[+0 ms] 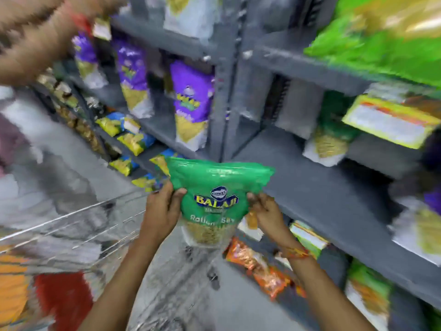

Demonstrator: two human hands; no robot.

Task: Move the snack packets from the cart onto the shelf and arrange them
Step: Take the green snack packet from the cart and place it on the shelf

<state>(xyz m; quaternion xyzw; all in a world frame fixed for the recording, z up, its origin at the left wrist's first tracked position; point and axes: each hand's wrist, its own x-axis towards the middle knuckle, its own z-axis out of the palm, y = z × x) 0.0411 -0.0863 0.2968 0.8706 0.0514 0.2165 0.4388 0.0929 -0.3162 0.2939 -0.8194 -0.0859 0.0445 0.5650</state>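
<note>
My left hand [162, 206] and right hand [266, 211] pinch the two sides of a green snack packet [214, 199]. I hold it upright just before the grey shelf [317, 187], beside the wire cart [71, 232].

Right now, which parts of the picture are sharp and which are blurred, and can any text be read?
In the head view, the green packet held by the left hand and right hand is sharpest, and "BALAJI" reads clearly; the cart, the purple packets and the shelf are smeared by motion blur, their print unreadable; wide-angle distortion tilts the uprights.
</note>
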